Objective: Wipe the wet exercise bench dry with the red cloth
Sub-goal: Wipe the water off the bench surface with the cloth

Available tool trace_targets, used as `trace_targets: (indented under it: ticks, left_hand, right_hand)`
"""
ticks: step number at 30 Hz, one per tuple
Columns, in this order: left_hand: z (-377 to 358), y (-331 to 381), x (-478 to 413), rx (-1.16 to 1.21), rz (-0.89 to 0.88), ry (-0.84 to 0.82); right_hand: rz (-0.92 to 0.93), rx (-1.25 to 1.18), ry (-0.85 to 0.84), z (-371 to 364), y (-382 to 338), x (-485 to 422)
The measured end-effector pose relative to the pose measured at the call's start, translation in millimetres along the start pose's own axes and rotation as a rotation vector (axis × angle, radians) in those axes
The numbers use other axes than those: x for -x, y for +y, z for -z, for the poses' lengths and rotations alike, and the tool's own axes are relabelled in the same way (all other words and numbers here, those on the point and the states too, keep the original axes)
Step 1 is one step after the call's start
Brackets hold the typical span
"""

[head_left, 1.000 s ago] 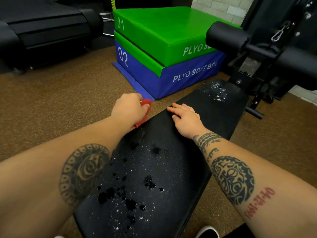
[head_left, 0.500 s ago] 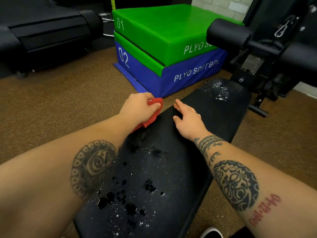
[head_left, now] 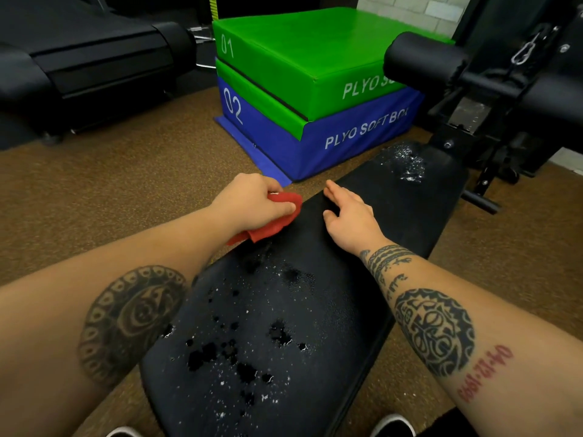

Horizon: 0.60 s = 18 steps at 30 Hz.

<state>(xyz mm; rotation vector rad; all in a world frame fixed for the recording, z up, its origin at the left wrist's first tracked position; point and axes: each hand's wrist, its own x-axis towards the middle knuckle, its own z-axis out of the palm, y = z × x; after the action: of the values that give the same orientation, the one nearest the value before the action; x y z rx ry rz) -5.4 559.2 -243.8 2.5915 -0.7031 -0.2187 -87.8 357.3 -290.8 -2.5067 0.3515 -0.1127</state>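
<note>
Exercise bench [head_left: 334, 310] is stretching from six o'clock up toward one o'clock, its black pad lying between the person's forearms. Water is sitting on it in two patches: scattered drops and blots [head_left: 246, 357] at six o'clock, near the person, and a glistening puddle [head_left: 405, 164] at one o'clock, at the far end.

Left hand [head_left: 252, 203] is gripping the red cloth [head_left: 271, 228], fingers curled round it. The cloth is sitting bunched at the pad's left edge, at about ten o'clock from centre. Bunching it is probably giving a thick wad to soak with. Starting at the edge is likely setting up a stroke across the pad.

Right hand [head_left: 350, 216] is lying flat on the pad at three o'clock from centre, fingers straight and holding nothing. It seems to be steadying the bench, on a stretch that is showing no drops. The two hands are sitting apart, not touching.

Both wet patches are looking untouched, so the wiping is barely beginning. Stacked plyo boxes [head_left: 299, 58] are standing at twelve o'clock, clear of the bench.
</note>
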Motion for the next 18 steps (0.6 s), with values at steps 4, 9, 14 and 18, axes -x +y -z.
trace_targets:
  ticks: [4,9,14,18]
  left_hand:
    - [14.4,18.5,30.6,-0.062,-0.141,-0.184]
    - [1.6,1.0,49.2,-0.221,-0.182,-0.297]
    - [-6.5,-16.9,48.9,-0.302,-0.082,0.051]
    - [9.9,-20.5,46.5,-0.246,0.078,0.197]
  right_hand:
    - [0.007,0.024,-0.001,1.0,-2.7,1.0]
    - [0.007,0.036,-0.006,2.5,-1.0,5.1]
    - [0.016,0.036,0.001,1.0,-1.0,6.0]
    - [0.019,0.037,0.001,0.4,0.4,4.8]
